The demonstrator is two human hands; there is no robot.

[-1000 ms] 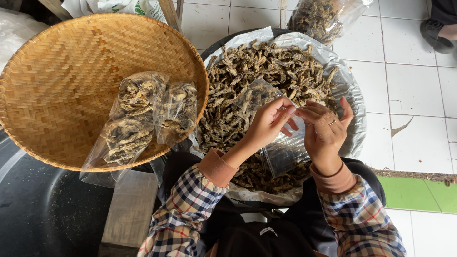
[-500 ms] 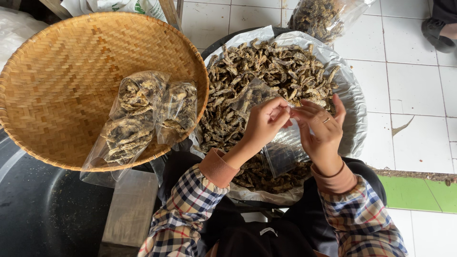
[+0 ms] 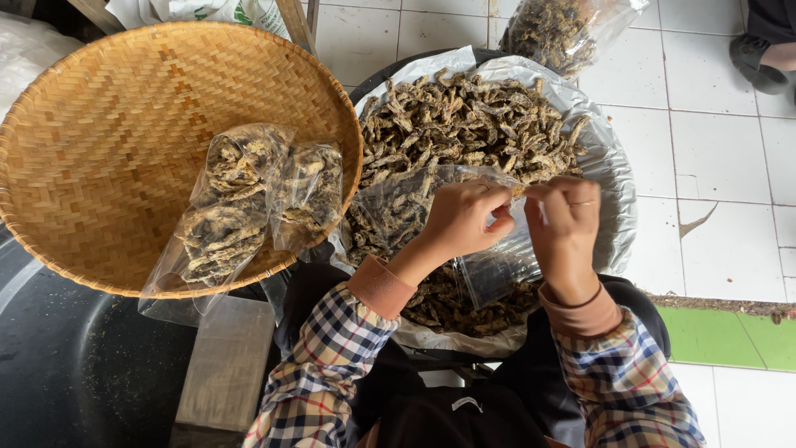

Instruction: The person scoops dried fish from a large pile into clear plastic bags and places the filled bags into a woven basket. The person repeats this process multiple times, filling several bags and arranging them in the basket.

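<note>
Nearest the camera, two plaid sleeves with salmon cuffs are seen reaching forward over a dark lap. The left hand (image 3: 461, 217) is held above the near part of a lined tub, its fingers curled and pressed together with the thumb, pinching the top edge of a clear plastic bag (image 3: 489, 270). The right hand (image 3: 565, 224) is raised just beside it, its fingers likewise bent and closed on the same edge, so that the mouth of the bag is gripped between both hands; a ring is worn on one finger. The bag hangs below the hands, over the dried fish (image 3: 464, 124), and looks empty, though its contents cannot be told for certain through the plastic. The fish, brown and curled, are heaped in the tub (image 3: 618, 207), which is lined with a clear sheet. To the left, a round woven tray (image 3: 99, 141) is set touching the rim of the tub, and two filled bags (image 3: 249, 199) of the same fish lie on its near right part, one overhanging the edge. Farther off, on the white floor tiles (image 3: 721, 149), another filled bag (image 3: 564, 29) is seen beyond the tub.
</note>
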